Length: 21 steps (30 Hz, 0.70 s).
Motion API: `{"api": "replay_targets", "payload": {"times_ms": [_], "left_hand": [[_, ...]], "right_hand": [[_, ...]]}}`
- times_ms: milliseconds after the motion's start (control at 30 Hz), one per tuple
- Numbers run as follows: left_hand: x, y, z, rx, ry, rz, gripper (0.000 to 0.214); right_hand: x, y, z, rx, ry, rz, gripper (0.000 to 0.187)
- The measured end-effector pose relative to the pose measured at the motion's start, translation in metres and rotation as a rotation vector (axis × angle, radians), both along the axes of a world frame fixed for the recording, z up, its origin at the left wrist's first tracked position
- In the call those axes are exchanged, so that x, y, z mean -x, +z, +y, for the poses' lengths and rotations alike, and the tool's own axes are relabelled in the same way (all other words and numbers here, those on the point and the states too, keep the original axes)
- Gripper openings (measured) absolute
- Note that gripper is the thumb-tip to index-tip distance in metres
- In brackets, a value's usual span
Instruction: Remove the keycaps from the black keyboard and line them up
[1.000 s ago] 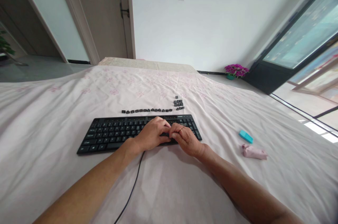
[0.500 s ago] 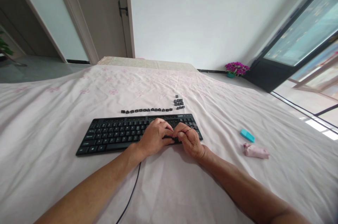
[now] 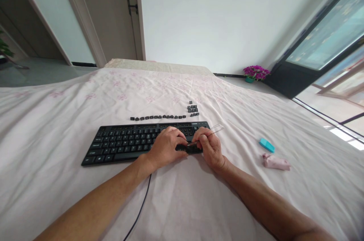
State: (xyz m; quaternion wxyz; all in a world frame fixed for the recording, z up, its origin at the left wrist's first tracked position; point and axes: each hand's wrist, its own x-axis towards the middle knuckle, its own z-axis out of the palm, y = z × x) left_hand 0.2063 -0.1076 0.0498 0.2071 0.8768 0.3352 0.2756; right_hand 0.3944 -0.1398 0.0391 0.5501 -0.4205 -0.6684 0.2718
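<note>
A black keyboard (image 3: 125, 146) lies on the bedsheet, its right part partly covered by my hands. My left hand (image 3: 167, 146) rests over the keys right of the middle, thumb near the front edge and apart from the fingers. In my right hand (image 3: 209, 148) is a thin wire keycap puller (image 3: 217, 129), pinched between thumb and fingers. Its wire loops stick out at the upper right, and its other end points at my left fingertips, above the keyboard. Whether a keycap sits in that end is too small to tell. The numpad area (image 3: 187, 131) shows bare key sockets.
Behind the keyboard stands a row of loose keycaps (image 3: 156, 117), with a small cluster of keycaps (image 3: 192, 109) to its right. A blue case (image 3: 266, 145) and a folded pink cloth (image 3: 276, 162) lie to the right. The keyboard cable (image 3: 140, 210) runs toward me.
My right hand has shifted slightly right and turned, so more of the puller's wire shows beyond it. The left hand has stayed nearly in place.
</note>
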Motion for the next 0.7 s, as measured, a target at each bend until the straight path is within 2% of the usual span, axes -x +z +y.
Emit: {"api": "replay_targets", "payload": {"times_ms": [233, 367, 500, 600, 700], "left_hand": [[-0.003, 0.002, -0.003, 0.033, 0.087, -0.033, 0.022], [-0.004, 0.0, -0.002, 0.034, 0.101, -0.059, 0.016], [-0.003, -0.002, 0.0, 0.097, 0.132, -0.105, 0.014], [-0.003, -0.001, 0.002, 0.168, 0.154, -0.152, 0.015], [-0.003, 0.0, 0.004, 0.266, 0.207, -0.228, 0.016]], "right_hand": [[0.001, -0.002, -0.001, 0.005, 0.054, 0.002, 0.031], [0.002, 0.002, -0.002, -0.077, 0.084, -0.048, 0.028], [0.001, 0.009, -0.002, -0.276, 0.164, -0.216, 0.021], [-0.002, 0.021, -0.002, -0.411, 0.157, -0.399, 0.016], [-0.005, 0.037, 0.002, -0.368, 0.079, -0.498, 0.015]]}}
